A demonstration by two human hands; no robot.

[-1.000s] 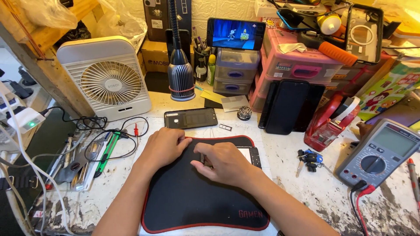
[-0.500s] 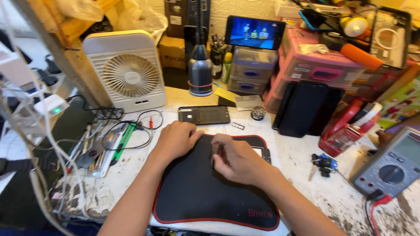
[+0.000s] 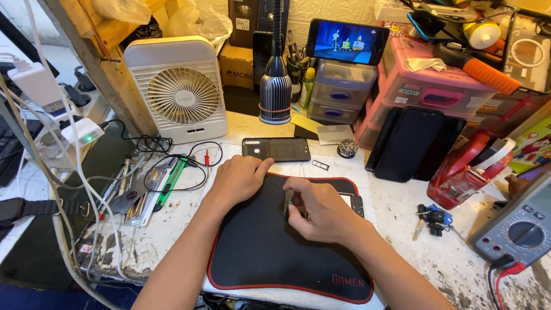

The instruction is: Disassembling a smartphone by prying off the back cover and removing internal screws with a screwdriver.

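— Where does the work sit on this counter (image 3: 402, 212)?

— On the black mat (image 3: 270, 252), a phone (image 3: 351, 202) lies under my right hand (image 3: 324, 209), its long axis running left to right; only its right end shows past my knuckles

— And the grip?

— My right fingers (image 3: 294, 208) are pressed together, pinching at the phone's left part; what exactly they pinch, I cannot tell. My left hand (image 3: 238, 178) rests flat and half spread on the mat's upper left edge, holding nothing, just below a second dark phone (image 3: 276, 149)

— Which hand is nearer?

— The right, directly over the phone; the left lies just beside it, to the left
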